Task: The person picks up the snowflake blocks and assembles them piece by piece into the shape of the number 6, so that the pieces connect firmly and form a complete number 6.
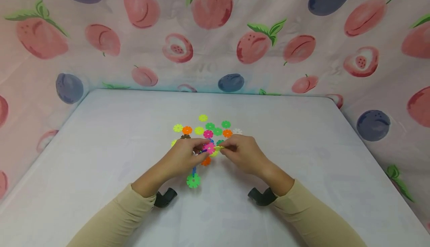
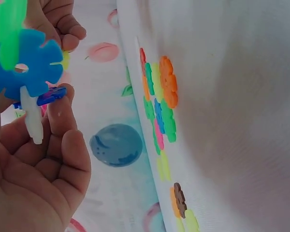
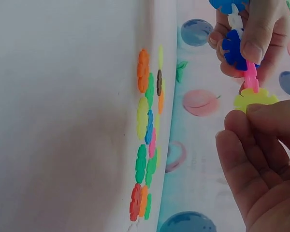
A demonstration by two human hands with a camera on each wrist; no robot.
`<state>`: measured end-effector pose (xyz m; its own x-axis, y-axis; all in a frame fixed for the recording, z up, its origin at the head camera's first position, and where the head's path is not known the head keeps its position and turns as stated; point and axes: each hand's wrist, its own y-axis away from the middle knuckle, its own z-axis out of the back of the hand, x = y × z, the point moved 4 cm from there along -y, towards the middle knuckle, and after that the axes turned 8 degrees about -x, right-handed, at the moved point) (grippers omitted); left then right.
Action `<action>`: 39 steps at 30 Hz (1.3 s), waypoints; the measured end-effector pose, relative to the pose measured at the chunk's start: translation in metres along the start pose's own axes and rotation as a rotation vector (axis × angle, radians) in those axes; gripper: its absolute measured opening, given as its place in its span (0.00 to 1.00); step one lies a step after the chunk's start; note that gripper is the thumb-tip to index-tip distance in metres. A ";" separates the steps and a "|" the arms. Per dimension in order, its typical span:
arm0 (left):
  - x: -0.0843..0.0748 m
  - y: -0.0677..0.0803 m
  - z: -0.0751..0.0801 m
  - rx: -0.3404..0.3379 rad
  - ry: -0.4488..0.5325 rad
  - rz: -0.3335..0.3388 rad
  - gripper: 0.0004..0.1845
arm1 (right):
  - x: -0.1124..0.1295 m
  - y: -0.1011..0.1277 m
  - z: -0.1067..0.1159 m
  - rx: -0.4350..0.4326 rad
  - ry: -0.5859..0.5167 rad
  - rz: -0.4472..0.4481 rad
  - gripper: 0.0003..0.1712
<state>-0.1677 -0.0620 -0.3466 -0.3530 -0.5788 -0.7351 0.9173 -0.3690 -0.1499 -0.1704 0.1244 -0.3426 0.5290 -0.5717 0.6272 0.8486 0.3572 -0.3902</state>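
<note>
Both hands meet over the middle of a white table (image 1: 302, 157). My left hand (image 1: 188, 153) grips a chain of interlocked snowflake discs (image 1: 201, 157); a green disc (image 1: 193, 180) hangs at its near end, with blue (image 2: 26, 63) and white (image 2: 31, 116) discs above it. A pink disc (image 1: 209, 148) sits at the far end of the chain. My right hand (image 1: 240, 152) pinches a yellow disc (image 3: 253, 99) against that pink disc (image 3: 251, 79). Loose discs (image 1: 208, 129) in green, orange, yellow and pink lie just beyond the hands.
A fruit-printed cloth (image 1: 215, 34) walls in the table at the back and both sides. A brown disc (image 1: 185, 137) and a white disc (image 1: 237, 131) lie at the edges of the loose pile. Black wrist mounts (image 1: 164, 197) show below the sleeves.
</note>
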 end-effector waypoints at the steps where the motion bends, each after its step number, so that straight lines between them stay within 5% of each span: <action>1: 0.000 0.000 0.000 0.000 -0.001 -0.004 0.21 | 0.000 0.000 0.000 -0.006 0.001 0.004 0.08; 8: -0.003 0.001 -0.001 0.018 -0.027 -0.054 0.20 | 0.002 0.001 -0.004 -0.025 -0.030 0.025 0.07; 16: 0.001 0.000 -0.002 0.013 0.011 -0.025 0.19 | 0.001 0.000 -0.006 -0.017 -0.032 0.000 0.07; 28: 0.004 -0.001 0.000 0.074 0.034 -0.028 0.20 | -0.002 -0.003 -0.009 0.053 -0.077 -0.133 0.09; 39: 0.015 0.000 0.001 0.011 -0.030 0.066 0.16 | -0.039 -0.006 0.005 0.184 0.041 -0.357 0.17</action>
<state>-0.1730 -0.0717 -0.3567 -0.2975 -0.6238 -0.7227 0.9367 -0.3371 -0.0946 -0.1959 0.1485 -0.3618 0.2038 -0.7116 0.6724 0.9667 0.2549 -0.0233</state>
